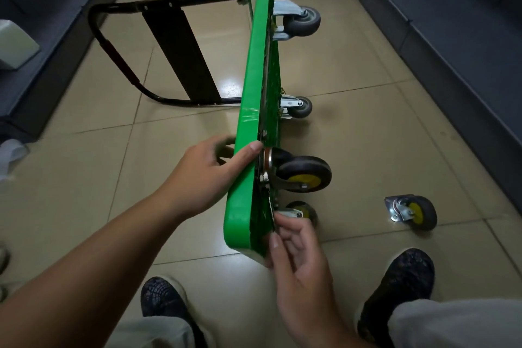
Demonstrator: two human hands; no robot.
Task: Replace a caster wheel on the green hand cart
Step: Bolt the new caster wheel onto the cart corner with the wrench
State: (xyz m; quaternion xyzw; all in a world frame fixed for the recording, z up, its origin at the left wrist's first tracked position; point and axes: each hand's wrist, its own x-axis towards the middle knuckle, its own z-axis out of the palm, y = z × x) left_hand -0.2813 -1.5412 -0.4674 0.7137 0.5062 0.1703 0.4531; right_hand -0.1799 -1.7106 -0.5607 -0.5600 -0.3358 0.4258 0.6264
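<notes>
The hand cart [248,133] is bright green with a black handle [118,45]. Its nearest caster [303,174] is black with a yellow hub, like the loose caster [413,212] on beige tiles [353,127]. The shoes [163,302] are black, scale-patterned.

A single wide-angle view from the person's head looks forward and steeply down at the tiled floor [353,127], close enough that both forearms and shoes [395,285] fill its lower edge, while the green hand cart [248,127] on its side runs up the middle.
</notes>
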